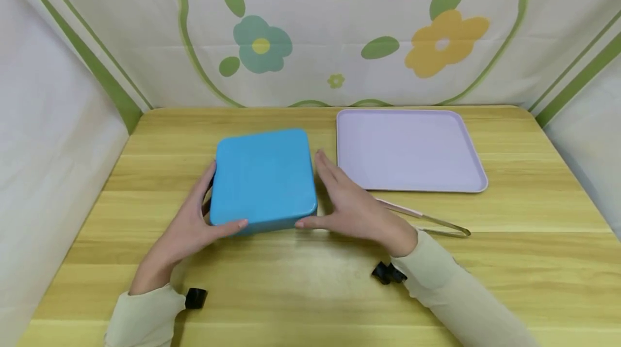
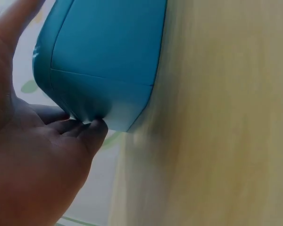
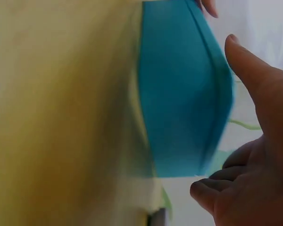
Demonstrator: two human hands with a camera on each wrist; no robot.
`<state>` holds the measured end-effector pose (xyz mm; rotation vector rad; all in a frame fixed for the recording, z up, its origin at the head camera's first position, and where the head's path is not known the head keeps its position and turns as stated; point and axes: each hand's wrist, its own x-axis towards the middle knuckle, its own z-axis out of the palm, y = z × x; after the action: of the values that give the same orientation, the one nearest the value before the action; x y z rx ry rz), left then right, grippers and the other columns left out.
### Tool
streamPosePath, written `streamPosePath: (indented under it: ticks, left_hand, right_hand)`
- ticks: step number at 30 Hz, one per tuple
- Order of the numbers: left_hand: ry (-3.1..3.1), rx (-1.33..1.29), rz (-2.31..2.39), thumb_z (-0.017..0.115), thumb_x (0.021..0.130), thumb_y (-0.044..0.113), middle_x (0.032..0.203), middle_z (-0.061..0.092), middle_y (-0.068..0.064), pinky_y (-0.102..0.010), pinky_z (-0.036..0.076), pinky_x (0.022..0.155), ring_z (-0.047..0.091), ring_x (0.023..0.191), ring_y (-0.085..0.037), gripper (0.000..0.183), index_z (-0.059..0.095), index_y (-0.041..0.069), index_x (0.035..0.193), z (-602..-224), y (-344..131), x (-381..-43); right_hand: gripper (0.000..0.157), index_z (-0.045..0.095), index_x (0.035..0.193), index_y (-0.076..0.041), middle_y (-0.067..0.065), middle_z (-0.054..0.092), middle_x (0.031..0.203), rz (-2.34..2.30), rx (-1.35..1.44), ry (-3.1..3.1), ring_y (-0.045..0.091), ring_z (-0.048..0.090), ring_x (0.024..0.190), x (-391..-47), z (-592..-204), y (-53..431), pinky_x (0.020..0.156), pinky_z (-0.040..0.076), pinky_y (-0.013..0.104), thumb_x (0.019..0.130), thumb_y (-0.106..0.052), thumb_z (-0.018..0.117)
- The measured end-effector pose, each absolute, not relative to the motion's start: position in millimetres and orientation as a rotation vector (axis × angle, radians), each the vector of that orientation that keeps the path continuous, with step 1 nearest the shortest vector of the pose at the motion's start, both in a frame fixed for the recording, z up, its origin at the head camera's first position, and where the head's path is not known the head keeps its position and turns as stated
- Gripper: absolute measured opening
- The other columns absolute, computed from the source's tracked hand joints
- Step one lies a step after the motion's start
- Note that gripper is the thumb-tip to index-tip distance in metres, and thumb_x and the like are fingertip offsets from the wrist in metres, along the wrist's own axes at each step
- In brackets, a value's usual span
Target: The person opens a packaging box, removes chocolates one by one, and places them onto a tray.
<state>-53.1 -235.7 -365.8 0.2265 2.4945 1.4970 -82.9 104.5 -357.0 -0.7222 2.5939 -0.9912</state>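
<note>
A blue rounded-corner box [image 1: 264, 177], its flat top facing up, is left of centre on the wooden table. My left hand [image 1: 194, 223] grips its left end, thumb along the front edge and fingers on the side. In the left wrist view those fingertips press against the box's end wall [image 2: 104, 103], where a seam runs below the top. My right hand [image 1: 356, 204] is at the box's right end with fingers extended. The right wrist view shows a gap between the thumb [image 3: 245, 61] and the box [image 3: 179, 89].
A lavender tray [image 1: 407, 150] lies at the back right of the table. Metal tongs [image 1: 436, 223] with pale arms lie in front of it, partly hidden by my right wrist. Flower-patterned cloth [image 1: 315, 29] hangs behind the table.
</note>
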Motion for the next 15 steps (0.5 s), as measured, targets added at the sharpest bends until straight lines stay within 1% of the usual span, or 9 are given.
streamPosePath:
  ticks: [1, 2, 4, 6, 8, 10, 15]
  left_hand:
    - [2.473, 0.234, 1.509, 0.091, 0.089, 0.022, 0.182, -0.005, 0.007, -0.069, 0.03, 0.125, 0.009, 0.168, -0.036, 0.13, -0.009, 0.043, 0.17, -367.7, -236.4, -52.5]
    - [2.459, 0.239, 1.516, 0.093, 0.087, 0.021, 0.182, -0.005, 0.008, -0.061, 0.034, 0.127, 0.011, 0.168, -0.036, 0.134, -0.01, 0.046, 0.169, -369.4, -237.0, -52.0]
    - [2.444, 0.25, 1.529, 0.096, 0.083, 0.019, 0.182, -0.004, 0.01, -0.039, 0.039, 0.126, 0.014, 0.167, -0.038, 0.139, -0.01, 0.048, 0.168, -372.1, -237.9, -51.4]
    - [2.435, 0.262, 1.534, 0.097, 0.081, 0.018, 0.182, -0.004, 0.011, -0.018, 0.04, 0.118, 0.015, 0.167, -0.037, 0.142, -0.01, 0.049, 0.168, -373.9, -238.6, -51.2]
    - [2.427, 0.269, 1.537, 0.098, 0.08, 0.018, 0.181, -0.004, 0.012, -0.004, 0.035, 0.107, 0.015, 0.167, -0.037, 0.143, -0.01, 0.05, 0.167, -375.1, -239.3, -51.2]
    - [2.417, 0.275, 1.548, 0.098, 0.08, 0.017, 0.182, -0.003, 0.012, -0.001, 0.033, 0.105, 0.015, 0.167, -0.037, 0.143, -0.01, 0.05, 0.167, -375.8, -239.9, -51.6]
    - [2.404, 0.279, 1.559, 0.097, 0.081, 0.016, 0.182, -0.002, 0.01, 0.0, 0.033, 0.105, 0.016, 0.166, -0.037, 0.142, -0.01, 0.051, 0.167, -376.8, -241.4, -52.9]
  right_hand:
    - [0.136, -0.009, 0.172, -0.022, 0.0, -0.009, 0.182, -1.014, -0.732, 2.581, 0.022, 0.003, 0.169, -82.7, -360.1, 102.1, 0.135, 0.024, 0.051, 0.084, -0.07, 0.083]
    - [0.138, -0.009, 0.172, -0.021, 0.001, -0.01, 0.182, -1.038, -0.748, 2.57, 0.022, 0.003, 0.169, -82.3, -362.9, 100.2, 0.134, 0.025, 0.052, 0.083, -0.066, 0.085]
    - [0.139, -0.007, 0.173, -0.017, 0.003, -0.008, 0.182, -1.077, -0.779, 2.56, 0.023, 0.005, 0.169, -81.8, -367.6, 97.2, 0.134, 0.026, 0.052, 0.083, -0.06, 0.09]
    - [0.137, -0.005, 0.173, -0.013, 0.007, -0.005, 0.182, -1.102, -0.799, 2.555, 0.025, 0.007, 0.169, -81.6, -370.7, 95.3, 0.133, 0.027, 0.052, 0.084, -0.053, 0.091]
    - [0.134, -0.003, 0.173, -0.013, 0.007, -0.001, 0.183, -1.118, -0.791, 2.558, 0.024, 0.009, 0.169, -81.6, -372.3, 94.3, 0.133, 0.028, 0.051, 0.086, -0.049, 0.091]
    - [0.131, -0.001, 0.174, -0.013, 0.007, 0.003, 0.182, -1.124, -0.776, 2.57, 0.023, 0.013, 0.168, -81.9, -373.0, 93.7, 0.133, 0.029, 0.05, 0.087, -0.046, 0.091]
    - [0.129, 0.002, 0.174, -0.013, 0.005, 0.008, 0.182, -1.128, -0.765, 2.594, 0.023, 0.018, 0.168, -82.3, -373.4, 93.0, 0.132, 0.032, 0.048, 0.087, -0.045, 0.091]
